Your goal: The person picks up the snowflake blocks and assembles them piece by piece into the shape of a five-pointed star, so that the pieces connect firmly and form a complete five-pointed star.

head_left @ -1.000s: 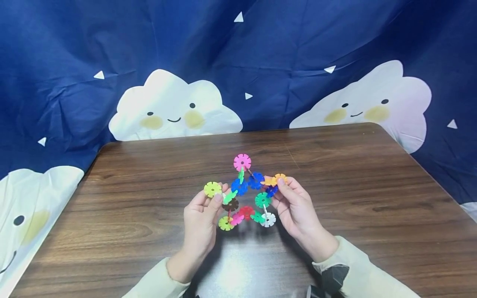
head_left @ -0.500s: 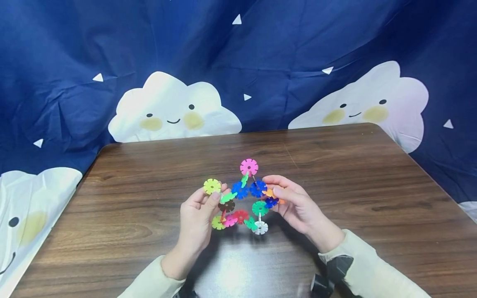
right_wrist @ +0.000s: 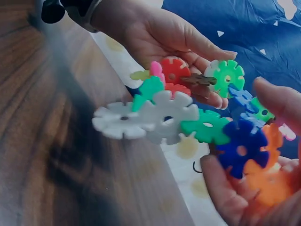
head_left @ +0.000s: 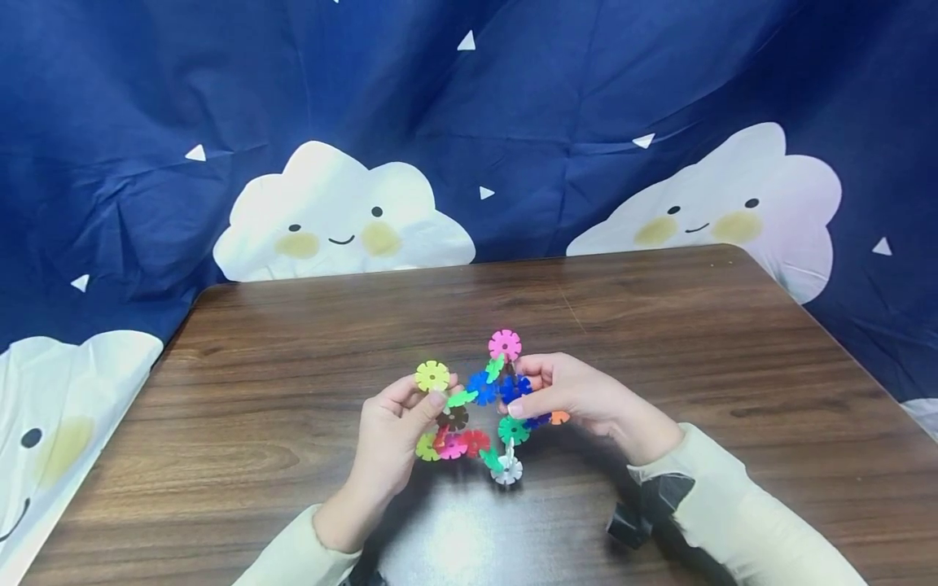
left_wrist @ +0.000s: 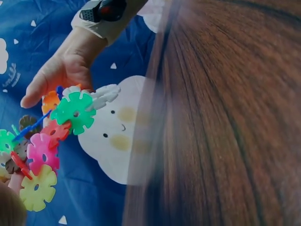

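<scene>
A ring of joined plastic snowflake discs (head_left: 475,443) hangs above the table between both hands. My left hand (head_left: 396,423) pinches it at the left, near a yellow disc (head_left: 432,376) and a brown disc (head_left: 456,417). At the right side, my right hand (head_left: 579,395) has its thumb stretched over a dark blue disc (right_wrist: 242,148), with fingers behind. Orange discs (right_wrist: 270,183) lie by its palm in the right wrist view. A pink disc (head_left: 505,345) tops the ring; a white disc (head_left: 506,470) is at its lower end.
A brown wood-grain table (head_left: 308,342) lies under the hands. Behind it hangs a dark blue curtain (head_left: 542,89) with white clouds. A black wrist device (head_left: 628,523) sits below the right sleeve.
My right hand has let the orange disc out of its pinch and moved its thumb leftward over the blue disc. The ring has tilted, its pink disc shifting right and down.
</scene>
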`<action>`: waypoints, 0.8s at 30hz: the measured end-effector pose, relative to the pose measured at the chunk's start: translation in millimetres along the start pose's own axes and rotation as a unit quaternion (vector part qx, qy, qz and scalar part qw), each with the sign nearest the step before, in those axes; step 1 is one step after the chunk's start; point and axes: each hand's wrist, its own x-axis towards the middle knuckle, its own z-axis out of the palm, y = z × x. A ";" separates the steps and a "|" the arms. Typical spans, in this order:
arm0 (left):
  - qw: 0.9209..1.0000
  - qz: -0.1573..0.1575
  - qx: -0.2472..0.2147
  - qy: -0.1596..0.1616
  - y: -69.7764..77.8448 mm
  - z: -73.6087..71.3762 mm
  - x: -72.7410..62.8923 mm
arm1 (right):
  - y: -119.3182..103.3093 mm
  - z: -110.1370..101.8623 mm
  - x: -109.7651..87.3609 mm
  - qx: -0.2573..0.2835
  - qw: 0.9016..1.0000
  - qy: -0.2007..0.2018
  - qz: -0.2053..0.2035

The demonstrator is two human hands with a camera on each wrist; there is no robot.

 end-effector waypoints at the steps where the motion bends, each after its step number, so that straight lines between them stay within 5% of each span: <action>1: 1.000 0.004 0.005 -0.003 -0.6 -0.5 0.0 | -0.2 -0.1 0.5 -0.011 1.000 0.000 0.006; 8: 0.999 0.012 0.025 -0.038 -2.5 -4.1 -1.2 | -2.4 -1.5 1.9 -0.053 0.998 0.016 0.030; 15: 0.998 -0.026 0.058 -0.030 -0.9 -1.0 0.0 | -1.8 1.6 4.9 -0.065 0.998 0.028 0.002; 24: 0.996 -0.037 0.081 -0.012 0.2 0.6 2.8 | 4.9 8.7 6.6 -0.075 0.990 0.121 -0.014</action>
